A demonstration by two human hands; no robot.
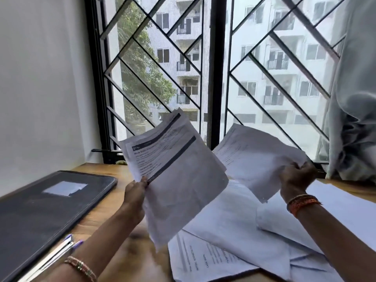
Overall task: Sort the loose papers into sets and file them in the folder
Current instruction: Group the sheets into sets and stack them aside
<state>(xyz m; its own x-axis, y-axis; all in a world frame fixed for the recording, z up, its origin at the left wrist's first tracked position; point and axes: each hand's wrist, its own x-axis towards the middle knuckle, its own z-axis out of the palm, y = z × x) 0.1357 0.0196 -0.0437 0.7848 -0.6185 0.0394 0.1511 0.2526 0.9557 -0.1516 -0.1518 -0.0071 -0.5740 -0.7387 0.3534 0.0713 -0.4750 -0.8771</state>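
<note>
Sorting is in hand — the left hand (135, 192) pinches a printed set (177, 176) above the counter (101, 212), the right hand (295, 178) grips another sheaf (258, 157) — and next, likely, they must be matched against the loose papers (254, 237) before reaching the closed folder (40, 210) at left.

Folder (44, 210) cut off at the lower left edge, left fingers hidden behind the held sheaf (179, 180), printed text blurred, loose papers (254, 237) cropped at the bottom right
</note>
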